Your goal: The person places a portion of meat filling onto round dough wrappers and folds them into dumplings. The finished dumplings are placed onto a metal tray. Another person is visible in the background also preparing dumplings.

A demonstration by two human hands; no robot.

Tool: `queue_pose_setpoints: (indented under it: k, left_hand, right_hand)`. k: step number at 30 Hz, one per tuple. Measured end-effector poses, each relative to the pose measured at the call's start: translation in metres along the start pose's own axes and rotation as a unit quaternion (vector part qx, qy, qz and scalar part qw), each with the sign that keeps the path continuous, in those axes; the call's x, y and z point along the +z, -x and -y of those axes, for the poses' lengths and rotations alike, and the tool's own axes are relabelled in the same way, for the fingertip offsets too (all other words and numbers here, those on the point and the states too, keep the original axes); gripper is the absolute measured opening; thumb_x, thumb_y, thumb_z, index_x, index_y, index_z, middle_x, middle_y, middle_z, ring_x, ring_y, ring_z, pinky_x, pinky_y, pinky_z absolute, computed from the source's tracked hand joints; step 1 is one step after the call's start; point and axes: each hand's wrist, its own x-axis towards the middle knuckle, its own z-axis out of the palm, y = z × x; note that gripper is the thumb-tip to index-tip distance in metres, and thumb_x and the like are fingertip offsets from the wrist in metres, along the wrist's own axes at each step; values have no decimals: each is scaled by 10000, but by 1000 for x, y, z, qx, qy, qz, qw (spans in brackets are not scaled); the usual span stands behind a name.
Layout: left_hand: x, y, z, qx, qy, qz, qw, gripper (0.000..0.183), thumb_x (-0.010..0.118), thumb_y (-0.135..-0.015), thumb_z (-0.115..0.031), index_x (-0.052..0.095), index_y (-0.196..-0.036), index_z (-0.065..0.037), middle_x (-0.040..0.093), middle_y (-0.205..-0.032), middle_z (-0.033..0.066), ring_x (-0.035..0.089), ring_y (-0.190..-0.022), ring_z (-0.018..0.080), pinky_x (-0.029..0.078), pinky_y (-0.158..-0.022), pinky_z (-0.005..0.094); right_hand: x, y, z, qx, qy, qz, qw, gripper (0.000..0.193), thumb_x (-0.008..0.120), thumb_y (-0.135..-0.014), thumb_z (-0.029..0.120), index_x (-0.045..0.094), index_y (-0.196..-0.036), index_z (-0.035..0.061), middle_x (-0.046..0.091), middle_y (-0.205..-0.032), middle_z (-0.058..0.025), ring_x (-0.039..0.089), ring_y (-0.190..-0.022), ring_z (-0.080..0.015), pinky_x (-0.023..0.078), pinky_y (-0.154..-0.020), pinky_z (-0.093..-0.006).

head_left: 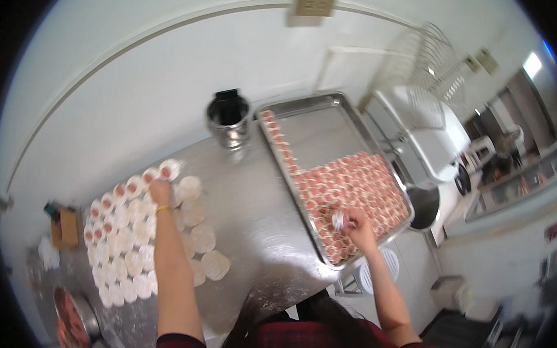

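My left hand reaches over the rows of round dough wrappers on the left, fingers pinched together at the edge of a wrapper in the back row. Wrappers along the back and left edge carry dabs of pink meat filling; the others in view are plain. On the right, my right hand is closed on a small white dumpling, just above the metal tray. Tight rows of filled dumplings cover the tray's near part, and a single line runs up its left side.
A steel bowl of meat filling is at the lower left, with another person's hand beside it. A metal canister stands by the wall. A white mixer-like machine is right of the tray, above a white stool.
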Motion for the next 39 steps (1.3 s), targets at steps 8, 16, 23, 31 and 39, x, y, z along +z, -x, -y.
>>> queue_pose_setpoints:
  k: [8, 16, 23, 31, 39]
  left_hand:
    - [18, 6, -14, -50, 88, -3, 995, 547, 654, -768, -477, 674, -724, 68, 666, -683, 155, 649, -670, 278, 485, -622, 381]
    - [32, 106, -87, -118, 226, 95, 962, 248, 651, -761, -202, 634, -634, 11, 640, -584, 78, 610, -536, 131, 467, -509, 278]
    - [20, 230, -143, -71, 236, 137, 959, 155, 645, -726, -109, 632, -767, 40, 650, -645, 99, 609, -550, 137, 473, -540, 252]
    - [0, 321, -173, -48, 223, 194, 954, 125, 663, -733, -77, 612, -780, 26, 652, -657, 100, 625, -589, 143, 489, -563, 275]
    - [-8, 369, -173, -16, 181, 164, 969, 139, 665, -744, -63, 606, -843, 16, 674, -758, 112, 656, -728, 163, 505, -658, 295]
  right_hand:
    - [-122, -179, -32, -29, 113, -82, 990, 305, 668, -658, 33, 674, -962, 51, 653, -783, -95, 644, -772, -213, 496, -723, -327]
    - [-124, -305, -108, -130, 276, 88, 948, 251, 674, -678, 61, 688, -929, 62, 669, -861, -149, 642, -836, -326, 512, -760, -401]
    - [-117, -324, -135, -194, 305, 208, 909, 194, 655, -659, 10, 684, -848, 43, 663, -821, -169, 643, -831, -350, 516, -739, -409]
    - [-127, -317, -137, -230, 281, 261, 894, 261, 700, -580, 21, 680, -840, 23, 661, -829, -159, 640, -827, -345, 519, -728, -401]
    - [-136, -317, -133, -264, 215, 282, 897, 326, 653, -610, 18, 718, -924, 73, 657, -850, -156, 637, -816, -332, 507, -740, -384]
